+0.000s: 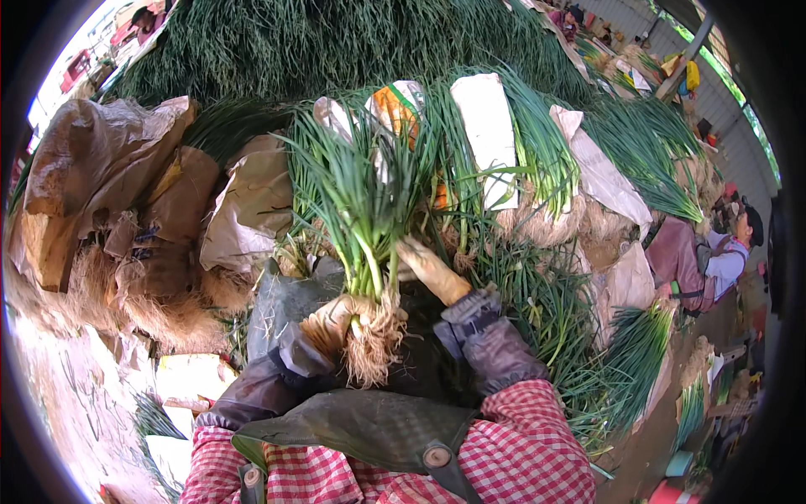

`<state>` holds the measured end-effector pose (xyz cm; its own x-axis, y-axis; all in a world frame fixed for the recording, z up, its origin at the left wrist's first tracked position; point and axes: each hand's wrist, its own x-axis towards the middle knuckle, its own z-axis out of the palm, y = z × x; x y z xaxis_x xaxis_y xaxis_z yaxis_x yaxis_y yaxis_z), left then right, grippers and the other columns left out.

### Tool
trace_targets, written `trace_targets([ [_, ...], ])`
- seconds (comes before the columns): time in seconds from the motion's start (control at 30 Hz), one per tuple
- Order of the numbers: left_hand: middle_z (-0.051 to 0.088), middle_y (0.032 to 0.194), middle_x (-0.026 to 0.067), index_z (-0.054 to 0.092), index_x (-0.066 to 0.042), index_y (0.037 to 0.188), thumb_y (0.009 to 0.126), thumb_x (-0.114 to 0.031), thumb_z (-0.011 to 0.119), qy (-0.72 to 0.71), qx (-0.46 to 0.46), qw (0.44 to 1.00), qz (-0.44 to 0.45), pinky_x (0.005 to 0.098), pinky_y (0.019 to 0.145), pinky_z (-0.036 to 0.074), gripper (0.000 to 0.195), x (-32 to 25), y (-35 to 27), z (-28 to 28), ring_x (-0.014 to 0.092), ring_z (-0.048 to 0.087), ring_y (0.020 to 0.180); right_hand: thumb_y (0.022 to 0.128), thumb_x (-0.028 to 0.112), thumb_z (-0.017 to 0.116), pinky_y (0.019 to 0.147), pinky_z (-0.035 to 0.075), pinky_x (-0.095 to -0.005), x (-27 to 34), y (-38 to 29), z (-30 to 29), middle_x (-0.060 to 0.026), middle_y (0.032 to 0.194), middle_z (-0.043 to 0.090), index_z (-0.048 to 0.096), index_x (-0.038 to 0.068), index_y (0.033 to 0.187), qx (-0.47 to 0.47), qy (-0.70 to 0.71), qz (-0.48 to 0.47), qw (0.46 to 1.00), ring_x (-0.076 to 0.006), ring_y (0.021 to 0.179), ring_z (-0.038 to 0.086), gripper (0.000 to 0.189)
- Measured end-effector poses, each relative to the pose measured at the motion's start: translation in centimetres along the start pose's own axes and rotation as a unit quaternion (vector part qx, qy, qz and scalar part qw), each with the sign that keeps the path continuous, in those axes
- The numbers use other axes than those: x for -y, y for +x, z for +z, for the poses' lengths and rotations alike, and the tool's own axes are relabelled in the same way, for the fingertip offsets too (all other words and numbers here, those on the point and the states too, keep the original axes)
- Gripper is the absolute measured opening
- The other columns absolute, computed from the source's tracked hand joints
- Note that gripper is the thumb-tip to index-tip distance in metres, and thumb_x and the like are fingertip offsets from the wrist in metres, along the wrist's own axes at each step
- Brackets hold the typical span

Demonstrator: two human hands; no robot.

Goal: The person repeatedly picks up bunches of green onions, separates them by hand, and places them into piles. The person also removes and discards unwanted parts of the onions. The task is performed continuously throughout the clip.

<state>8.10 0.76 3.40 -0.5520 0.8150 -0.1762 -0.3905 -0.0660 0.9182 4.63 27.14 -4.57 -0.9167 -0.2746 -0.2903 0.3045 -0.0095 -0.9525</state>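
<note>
A bunch of green onions stands tilted over my lap, its leaves pointing away from me and its pale, stringy roots hanging towards me. My left hand, in a cream glove, is closed around the lower stalks just above the roots. On the right side of the bunch is my gloved right hand, reaching forward beside the stalks. Its fingers are partly hidden and blurred, so its hold is unclear. Dark sleeve covers and a dark green apron lie below the hands.
A large heap of green onions rises ahead. Bundles with paper sheets lie before it. Brown wrappings and rooty bundles are at left. Loose leaves lie at right, beyond them another person sits. More people appear at the far corners.
</note>
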Motion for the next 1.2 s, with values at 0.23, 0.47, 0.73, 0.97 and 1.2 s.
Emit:
trace_targets([
  [0.23, 0.066, 0.091, 0.0083, 0.063, 0.001, 0.102, 0.084, -0.016, 0.051, 0.101, -0.222, 0.97, -0.015, 0.0227, 0.065, 0.048, 0.028, -1.2, -1.2, -5.2, 0.014, 0.062, 0.074, 0.095, 0.035, 0.051, 0.058, 0.052, -0.0305, -0.2, 6.5, -1.6, -0.0112, 0.089, 0.067, 0.06, -0.001, 0.11, -0.392, -0.083, 0.154, 0.903, -0.0173, 0.066, 0.062, 0.04],
  [0.47, 0.059, 0.076, 0.0021, 0.058, -0.004, 0.095, 0.088, -0.002, 0.057, 0.192, -0.264, 0.942, 0.083, 0.0229, 0.057, 0.043, 0.007, -0.7, -1.0, -5.5, 0.011, 0.051, 0.059, 0.087, 0.039, 0.065, 0.048, 0.043, -0.0255, -6.0, 8.8, 0.7, -0.0018, 0.07, 0.063, 0.065, 0.008, 0.095, -0.203, 0.07, 0.153, 0.965, -0.0096, 0.053, 0.055, 0.032],
  [0.73, 0.057, 0.082, 0.0062, 0.06, -0.002, 0.103, 0.093, -0.001, 0.045, 0.356, -0.169, 0.898, 0.196, 0.0227, 0.055, 0.045, 0.018, -1.3, 1.2, -5.0, 0.01, 0.053, 0.06, 0.088, 0.027, 0.067, 0.047, 0.039, -0.023, -1.0, 6.6, 3.3, 0.002, 0.066, 0.058, 0.065, 0.006, 0.089, -0.222, 0.08, 0.031, 0.971, -0.0075, 0.052, 0.05, 0.021],
  [0.97, 0.06, 0.083, 0.0062, 0.06, -0.004, 0.102, 0.099, -0.013, 0.042, 0.374, -0.159, 0.898, 0.169, 0.0249, 0.058, 0.047, 0.021, -0.2, 0.4, -2.7, 0.012, 0.055, 0.061, 0.091, 0.014, 0.058, 0.051, 0.05, -0.0275, 4.3, 2.4, 9.0, -0.0067, 0.077, 0.067, 0.067, 0.002, 0.087, -0.281, -0.421, -0.202, 0.839, -0.014, 0.062, 0.061, 0.016],
  [1.2, 0.066, 0.09, 0.0117, 0.054, 0.002, 0.109, 0.089, -0.02, 0.057, -0.086, -0.179, 0.977, 0.075, 0.0315, 0.069, 0.053, 0.03, -0.7, 1.2, -1.6, 0.023, 0.064, 0.074, 0.095, 0.023, 0.056, 0.049, 0.048, -0.0222, 5.9, -0.9, 3.9, -0.0068, 0.081, 0.065, 0.06, 0.005, 0.093, -0.323, 0.253, -0.313, 0.857, -0.0107, 0.059, 0.057, 0.018],
])
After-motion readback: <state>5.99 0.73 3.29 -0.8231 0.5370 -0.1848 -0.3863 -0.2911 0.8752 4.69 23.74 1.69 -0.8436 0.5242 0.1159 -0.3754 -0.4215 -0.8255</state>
